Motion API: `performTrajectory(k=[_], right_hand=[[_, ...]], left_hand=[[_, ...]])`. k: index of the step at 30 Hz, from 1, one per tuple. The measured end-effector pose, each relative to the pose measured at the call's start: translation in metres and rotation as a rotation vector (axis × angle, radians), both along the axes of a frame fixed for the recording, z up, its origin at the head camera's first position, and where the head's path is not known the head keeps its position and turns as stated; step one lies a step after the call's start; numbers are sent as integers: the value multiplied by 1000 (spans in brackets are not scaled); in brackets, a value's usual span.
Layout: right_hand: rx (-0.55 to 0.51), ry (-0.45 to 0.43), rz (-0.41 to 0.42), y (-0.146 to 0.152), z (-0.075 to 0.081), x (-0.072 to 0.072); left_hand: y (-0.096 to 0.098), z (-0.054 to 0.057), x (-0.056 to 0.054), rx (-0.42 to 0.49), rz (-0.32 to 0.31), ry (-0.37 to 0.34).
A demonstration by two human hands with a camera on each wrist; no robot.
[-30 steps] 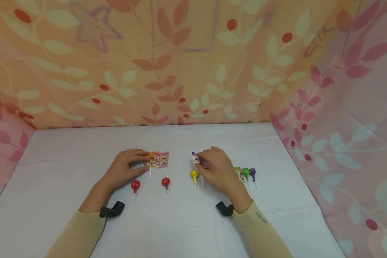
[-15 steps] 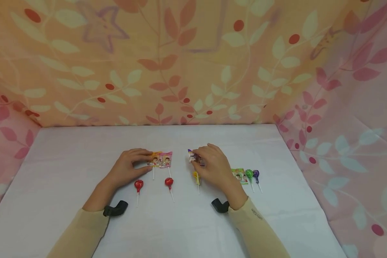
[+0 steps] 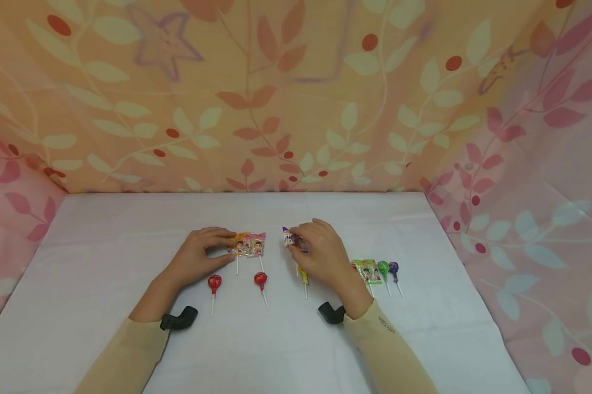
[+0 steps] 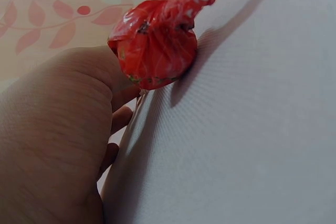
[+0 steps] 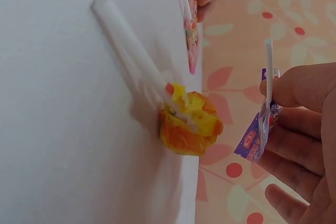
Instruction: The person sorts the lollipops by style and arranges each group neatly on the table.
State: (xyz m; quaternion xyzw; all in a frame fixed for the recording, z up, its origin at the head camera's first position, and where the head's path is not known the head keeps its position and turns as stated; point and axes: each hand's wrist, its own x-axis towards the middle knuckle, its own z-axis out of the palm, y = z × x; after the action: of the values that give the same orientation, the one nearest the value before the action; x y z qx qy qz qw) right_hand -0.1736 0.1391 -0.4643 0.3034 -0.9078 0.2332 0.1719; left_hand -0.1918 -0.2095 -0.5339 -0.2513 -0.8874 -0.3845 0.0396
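My left hand (image 3: 204, 251) holds the left side of a flat lollipop in an orange wrapper (image 3: 239, 246), thumb at its lower edge and fingers at its upper edge. A flat pink-wrapped lollipop (image 3: 257, 245) lies against it on the right. My right hand (image 3: 320, 246) pinches a flat lollipop in a purple wrapper (image 5: 254, 137) between thumb and fingers; its white stick (image 5: 269, 69) shows in the right wrist view. Just under that hand lies a round yellow lollipop (image 5: 191, 124). A round red lollipop (image 4: 155, 45) lies near my left wrist.
Another round red lollipop (image 3: 260, 280) lies mid-table. To the right of my right hand are a green-wrapped flat lollipop (image 3: 367, 271), a round green lollipop (image 3: 383, 268) and a round purple lollipop (image 3: 394, 268). A white cloth (image 3: 256, 350) covers the table; patterned curtains (image 3: 276, 109) surround it.
My right hand has moved left with the purple-wrapped lollipop, closer to the pink one, now partly covering the yellow lollipop and uncovering more of the green wrapper. My left hand keeps its place.
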Motion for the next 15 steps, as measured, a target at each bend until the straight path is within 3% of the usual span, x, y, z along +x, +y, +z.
performTrajectory(k=[15], right_hand=[[-11,-12,17,-17,-2,-7]], left_hand=[[0,2,0,1,-2,-2]])
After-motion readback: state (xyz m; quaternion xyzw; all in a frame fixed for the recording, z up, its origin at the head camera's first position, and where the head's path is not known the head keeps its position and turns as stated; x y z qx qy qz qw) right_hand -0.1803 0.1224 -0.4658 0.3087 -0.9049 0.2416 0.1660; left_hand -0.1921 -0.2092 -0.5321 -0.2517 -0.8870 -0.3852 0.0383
